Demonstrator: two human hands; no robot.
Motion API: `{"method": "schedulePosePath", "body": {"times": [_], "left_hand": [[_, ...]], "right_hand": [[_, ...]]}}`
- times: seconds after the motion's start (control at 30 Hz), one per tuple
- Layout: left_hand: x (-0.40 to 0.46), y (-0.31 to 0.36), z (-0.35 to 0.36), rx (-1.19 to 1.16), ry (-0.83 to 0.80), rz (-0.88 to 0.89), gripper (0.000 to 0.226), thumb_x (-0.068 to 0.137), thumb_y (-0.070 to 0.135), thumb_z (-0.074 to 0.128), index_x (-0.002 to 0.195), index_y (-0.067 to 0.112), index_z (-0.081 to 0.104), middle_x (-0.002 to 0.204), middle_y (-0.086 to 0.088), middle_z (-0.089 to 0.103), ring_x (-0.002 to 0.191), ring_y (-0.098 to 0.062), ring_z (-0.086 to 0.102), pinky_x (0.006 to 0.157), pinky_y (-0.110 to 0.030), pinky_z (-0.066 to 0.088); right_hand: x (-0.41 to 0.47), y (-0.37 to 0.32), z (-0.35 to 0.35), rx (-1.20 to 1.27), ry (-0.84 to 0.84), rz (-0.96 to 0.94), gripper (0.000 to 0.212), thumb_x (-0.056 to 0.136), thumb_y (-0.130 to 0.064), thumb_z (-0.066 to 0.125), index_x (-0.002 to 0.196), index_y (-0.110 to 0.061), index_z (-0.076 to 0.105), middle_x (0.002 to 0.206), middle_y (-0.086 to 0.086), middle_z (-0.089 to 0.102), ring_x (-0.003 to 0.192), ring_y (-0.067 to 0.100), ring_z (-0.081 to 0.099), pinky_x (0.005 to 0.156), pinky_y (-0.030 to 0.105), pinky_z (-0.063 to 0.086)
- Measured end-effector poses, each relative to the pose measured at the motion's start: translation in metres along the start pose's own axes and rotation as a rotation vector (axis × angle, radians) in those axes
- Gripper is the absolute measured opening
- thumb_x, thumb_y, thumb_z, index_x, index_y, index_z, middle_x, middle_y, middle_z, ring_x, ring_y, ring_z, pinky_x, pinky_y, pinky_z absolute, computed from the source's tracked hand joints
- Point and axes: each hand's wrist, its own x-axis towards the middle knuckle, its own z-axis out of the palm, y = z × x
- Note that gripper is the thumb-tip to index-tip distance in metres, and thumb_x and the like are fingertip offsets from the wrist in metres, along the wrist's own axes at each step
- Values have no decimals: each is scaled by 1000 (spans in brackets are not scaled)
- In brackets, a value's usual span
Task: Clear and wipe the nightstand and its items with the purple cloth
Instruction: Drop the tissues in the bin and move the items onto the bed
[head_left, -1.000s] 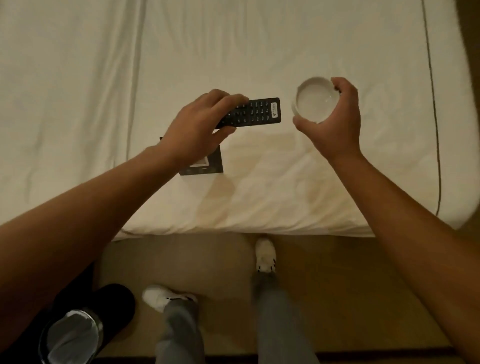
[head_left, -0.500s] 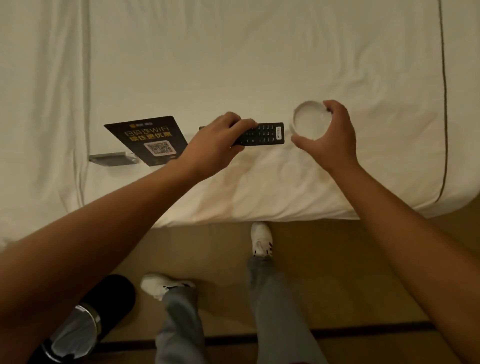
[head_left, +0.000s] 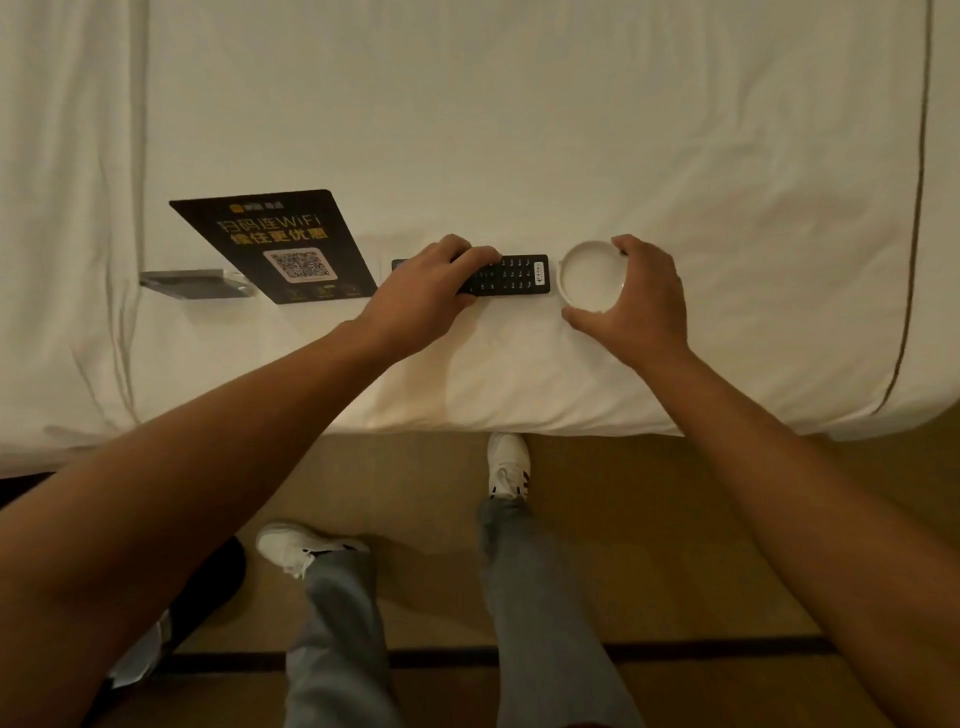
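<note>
Head view shows me both hands low over the white bed (head_left: 571, 130). My left hand (head_left: 421, 296) has its grip clamped on the black remote (head_left: 511, 274): the fingers curl over the top and the thumb presses the near edge, while the remote lies flat on the sheet with its button end pointing toward my right hand. My right hand (head_left: 641, 301) has its grip clamped around the rim of the white round dish (head_left: 589, 275), which sits on the bed just beside the remote's end. To the outer side of my left grip lies the black WiFi card (head_left: 275, 244) with a QR code, leaning out from its clear stand (head_left: 195, 283). Below the grips I see my white shoes and grey trousers on the floor (head_left: 649, 519). I cannot see the purple cloth or the nightstand.
</note>
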Motion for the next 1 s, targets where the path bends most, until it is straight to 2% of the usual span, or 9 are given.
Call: {"method": "schedulePosePath", "body": {"times": [0.53,0.77,1.0], "left_hand": [[0,-3,24,-11,68,13,45,95,9,65,139,11,55,130,-14,58,128,-35,49,104,-45,47],[-2,-2,26,60,83,6,52,91,8,68,141,12,55,131,-14,58,128,-35,50,101,-43,45],[-2,-4,27,87,108,-41,44,94,12,67,137,9,60,130,-16,59,125,-36,52,98,-45,45]], "right_hand": [[-5,10,13,-100,27,6,98,66,-55,88,142,-9,46,147,10,49,141,29,42,113,44,39],[-5,9,17,-119,32,12,100,67,-55,88,144,-10,44,149,10,47,142,29,41,115,44,37],[-7,9,22,-143,57,16,101,67,-54,88,145,-11,43,149,10,46,142,29,41,114,45,38]]}}
